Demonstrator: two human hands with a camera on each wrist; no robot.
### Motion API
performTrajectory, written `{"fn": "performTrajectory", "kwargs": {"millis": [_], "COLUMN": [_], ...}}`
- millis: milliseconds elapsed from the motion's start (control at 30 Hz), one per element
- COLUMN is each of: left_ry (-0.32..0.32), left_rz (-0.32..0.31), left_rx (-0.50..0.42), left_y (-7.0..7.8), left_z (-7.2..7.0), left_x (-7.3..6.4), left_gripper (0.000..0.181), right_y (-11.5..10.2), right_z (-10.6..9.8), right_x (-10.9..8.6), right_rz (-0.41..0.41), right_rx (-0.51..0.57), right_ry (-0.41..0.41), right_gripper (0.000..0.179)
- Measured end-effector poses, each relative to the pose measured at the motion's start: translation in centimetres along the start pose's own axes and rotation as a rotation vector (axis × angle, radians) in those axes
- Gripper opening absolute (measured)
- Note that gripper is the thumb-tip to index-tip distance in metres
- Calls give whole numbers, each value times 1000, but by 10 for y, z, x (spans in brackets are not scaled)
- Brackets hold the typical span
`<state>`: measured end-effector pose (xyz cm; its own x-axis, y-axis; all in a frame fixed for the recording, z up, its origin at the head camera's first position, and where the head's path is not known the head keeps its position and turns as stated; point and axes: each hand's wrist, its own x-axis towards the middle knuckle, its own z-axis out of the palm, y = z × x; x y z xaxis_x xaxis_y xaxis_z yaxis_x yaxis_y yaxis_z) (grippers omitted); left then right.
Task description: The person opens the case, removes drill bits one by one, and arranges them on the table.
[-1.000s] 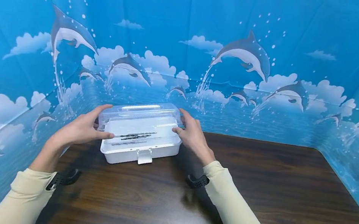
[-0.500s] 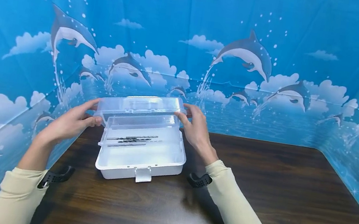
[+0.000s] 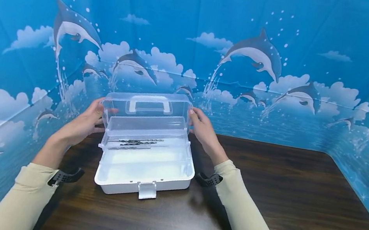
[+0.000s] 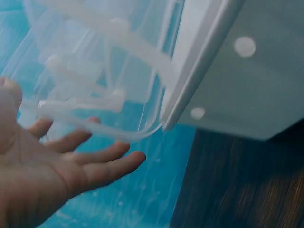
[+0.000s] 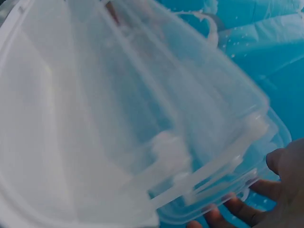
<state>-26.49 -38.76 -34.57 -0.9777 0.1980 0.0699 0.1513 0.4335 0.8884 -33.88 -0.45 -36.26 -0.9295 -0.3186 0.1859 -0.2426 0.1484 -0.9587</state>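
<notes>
A white toolbox [image 3: 146, 186] with a clear lid [image 3: 148, 104] stands on the table, its lid tilted up and back. Several dark, slender drill bits [image 3: 136, 142] lie across a translucent tray inside. My left hand [image 3: 85, 122] is at the lid's left end, one finger showing through the clear plastic. In the left wrist view, that hand's fingers [image 4: 111, 171] are extended beside the lid. My right hand [image 3: 205, 131] holds the lid's right end, thumb in front and fingers behind. The lid's white handle [image 3: 149, 104] faces me.
The toolbox stands at the left part of a dark wooden table [image 3: 282, 199]. A blue dolphin-print cloth [image 3: 196, 34] walls off the back and sides. A silvery-white latch [image 3: 147, 190] hangs from the box's front.
The lid has swung up and back, and the inner trays have spread out with it, exposing more of the inside. The box has shifted towards me. My left fingers have loosened.
</notes>
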Motion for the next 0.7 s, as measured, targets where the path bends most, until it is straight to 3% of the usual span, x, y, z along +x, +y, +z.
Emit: {"fn": "performTrajectory", "kwargs": {"millis": [167, 400, 700], "left_ry": [67, 58, 69], "left_rz": [-47, -147, -147], "left_rx": [-49, -92, -20], "left_y": [-6, -10, -13], "left_z": [7, 5, 1], "left_x": [5, 7, 5], "left_gripper": [69, 67, 57], "right_y": [16, 35, 39], "right_z": [4, 10, 8], "right_x": [5, 11, 13], "right_rz": [43, 18, 91], "right_rx": [-39, -99, -67], "right_ry": [-82, -128, -79], "right_gripper": [52, 53, 46]}}
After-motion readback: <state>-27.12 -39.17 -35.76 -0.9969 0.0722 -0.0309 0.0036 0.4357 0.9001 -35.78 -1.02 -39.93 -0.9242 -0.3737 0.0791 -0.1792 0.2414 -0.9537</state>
